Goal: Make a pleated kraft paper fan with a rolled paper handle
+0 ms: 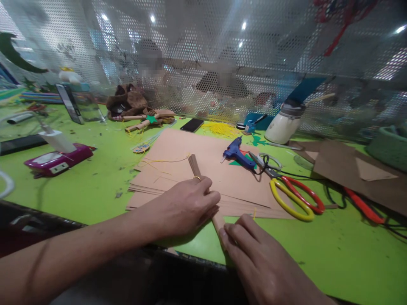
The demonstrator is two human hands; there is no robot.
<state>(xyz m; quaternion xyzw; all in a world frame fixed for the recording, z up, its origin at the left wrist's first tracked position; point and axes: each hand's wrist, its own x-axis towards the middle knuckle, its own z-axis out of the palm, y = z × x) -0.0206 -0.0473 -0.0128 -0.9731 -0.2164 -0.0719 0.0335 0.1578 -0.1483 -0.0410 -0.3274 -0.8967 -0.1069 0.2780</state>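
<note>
A narrow, folded strip of brown paper (194,166), its layers pressed together at the far end, slants across a pile of brown paper sheets (178,144). My left hand (187,203), with a ring on one finger, is closed around the strip's middle. At its near end, my right hand (254,254) pinches the strip with bent fingers, just over the table's front edge. A yellow thread (163,161) trails over the sheets toward the strip's tip. Right of the hands lie scissors (291,197) with one yellow and one red handle, and a blue glue gun (237,153).
Around the sheets on the green table (104,182) are a purple power strip (59,160), a dark phone (191,124), yellow shreds (221,128), a white jar (282,126) and brown paper pieces (337,165). A paper bundle with a green star (151,119) lies at the back. Perforated mesh (197,38) stands behind.
</note>
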